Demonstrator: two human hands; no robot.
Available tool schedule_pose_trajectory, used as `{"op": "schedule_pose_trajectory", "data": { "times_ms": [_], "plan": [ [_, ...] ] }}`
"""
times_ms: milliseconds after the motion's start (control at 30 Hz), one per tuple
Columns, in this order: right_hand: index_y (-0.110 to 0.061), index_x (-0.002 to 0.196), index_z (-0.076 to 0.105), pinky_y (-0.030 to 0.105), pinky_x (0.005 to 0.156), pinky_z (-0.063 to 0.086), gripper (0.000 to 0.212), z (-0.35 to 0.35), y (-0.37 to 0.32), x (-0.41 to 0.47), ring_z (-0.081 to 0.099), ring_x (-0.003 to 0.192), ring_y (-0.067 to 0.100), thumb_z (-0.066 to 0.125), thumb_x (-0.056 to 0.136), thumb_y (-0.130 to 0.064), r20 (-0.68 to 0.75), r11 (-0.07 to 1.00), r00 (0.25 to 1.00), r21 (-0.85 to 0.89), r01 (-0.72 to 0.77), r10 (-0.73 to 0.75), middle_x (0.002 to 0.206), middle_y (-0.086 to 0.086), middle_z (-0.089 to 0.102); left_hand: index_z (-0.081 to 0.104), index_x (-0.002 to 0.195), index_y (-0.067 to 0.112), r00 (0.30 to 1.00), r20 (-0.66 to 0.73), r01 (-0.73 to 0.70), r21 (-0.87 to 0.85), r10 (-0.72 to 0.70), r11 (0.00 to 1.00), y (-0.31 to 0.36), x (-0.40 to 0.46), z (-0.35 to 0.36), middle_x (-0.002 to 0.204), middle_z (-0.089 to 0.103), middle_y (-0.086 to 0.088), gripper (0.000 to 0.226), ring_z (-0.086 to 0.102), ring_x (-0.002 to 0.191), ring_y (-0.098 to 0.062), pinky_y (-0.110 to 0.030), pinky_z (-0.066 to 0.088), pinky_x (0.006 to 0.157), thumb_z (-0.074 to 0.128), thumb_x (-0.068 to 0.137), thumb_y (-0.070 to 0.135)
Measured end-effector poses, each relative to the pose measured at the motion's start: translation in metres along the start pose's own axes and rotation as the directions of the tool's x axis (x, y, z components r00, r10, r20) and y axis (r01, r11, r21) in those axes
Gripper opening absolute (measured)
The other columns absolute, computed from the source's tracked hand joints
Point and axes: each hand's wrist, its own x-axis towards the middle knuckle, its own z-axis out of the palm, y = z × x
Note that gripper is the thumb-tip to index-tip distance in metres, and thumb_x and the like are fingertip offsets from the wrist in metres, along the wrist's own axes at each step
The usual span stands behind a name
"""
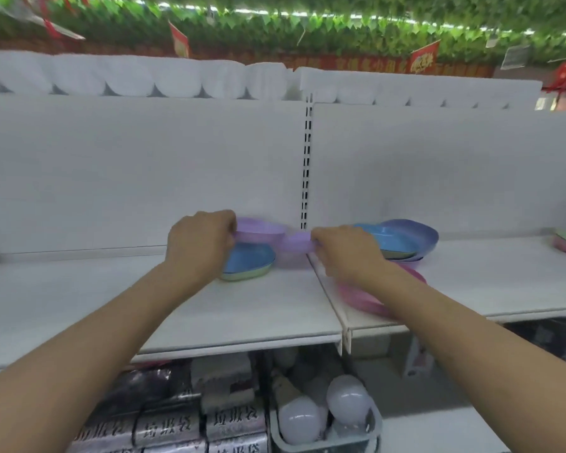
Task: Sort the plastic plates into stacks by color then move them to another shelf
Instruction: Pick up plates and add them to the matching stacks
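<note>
White shelf boards (79, 299) lie bare at far left. A purple plate (258, 227) is gripped by the left hand (200, 243) above a blue plate (247, 259); another purple plate (296, 242) is pinched by the right hand (343, 253), beside a mixed stack (402, 238). A pink plate (360, 297) overhangs the front edge.

White bulbs (324, 416) in tray; green leaf garland (340, 18) overhead

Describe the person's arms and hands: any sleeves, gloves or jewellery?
Both arms are bare from the frame's edge to the wrist, with no sleeves in view. The left hand and right hand wear no gloves. No watch, bracelet or ring is visible, though the image is somewhat blurred.
</note>
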Motion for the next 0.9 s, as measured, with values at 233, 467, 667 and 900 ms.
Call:
{"op": "schedule_pose_trajectory", "data": {
  "times_ms": [233, 467, 667, 900],
  "plan": [
    [-0.026, 0.093, 0.056, 0.037, 0.082, 0.053, 0.019, 0.006, 0.009, -0.003, 0.071, 0.081, 0.026, 0.055, 0.094, -0.044, 0.128, 0.797, 0.991, 0.595, -0.105, 0.035, 0.089, -0.006, 0.066, 0.044, 0.102, 0.021, 0.9, 0.353, 0.426, -0.592, -0.256, 0.684, 0.017, -0.041, -0.017, 0.1, 0.067, -0.009, 0.013, 0.072, 0.053, -0.033, -0.045, 0.062, 0.055, 0.036, 0.1, 0.03],
    [-0.015, 0.101, 0.061, 0.023, 0.043, 0.048, 0.012, -0.011, -0.003, -0.01, 0.064, 0.053, 0.01, 0.054, 0.094, -0.009, 0.114, 0.499, 0.991, 0.856, -0.136, 0.073, 0.081, 0.011, 0.066, 0.05, 0.1, 0.009, 0.845, 0.375, 0.508, -0.784, -0.381, 0.356, 0.02, -0.046, -0.028, 0.097, 0.062, -0.019, 0.011, 0.069, 0.058, -0.032, -0.056, 0.062, 0.064, 0.054, 0.093, 0.002],
    [-0.02, 0.103, 0.07, 0.024, 0.052, 0.051, 0.029, -0.022, -0.02, -0.022, 0.067, 0.067, 0.012, 0.045, 0.094, -0.008, 0.184, 0.416, 0.981, 0.898, -0.145, -0.056, 0.086, 0.005, 0.067, 0.07, 0.099, 0.006, 0.893, 0.357, 0.444, -0.798, -0.272, 0.408, 0.012, -0.074, -0.051, 0.095, 0.065, -0.016, 0.022, 0.065, 0.065, -0.026, -0.042, 0.062, 0.061, 0.05, 0.092, -0.001],
    [-0.013, 0.101, 0.066, 0.027, 0.052, 0.049, 0.022, -0.026, -0.091, -0.04, 0.067, 0.067, 0.011, 0.047, 0.093, -0.005, 0.198, 0.384, 0.946, 0.919, -0.087, -0.257, 0.09, 0.005, 0.065, 0.071, 0.09, 0.014, 0.918, 0.282, 0.391, -0.765, -0.28, 0.511, -0.054, -0.139, -0.072, 0.11, 0.061, -0.009, 0.024, 0.065, 0.058, -0.022, -0.034, 0.051, 0.05, 0.052, 0.092, 0.0]
  ]
}}
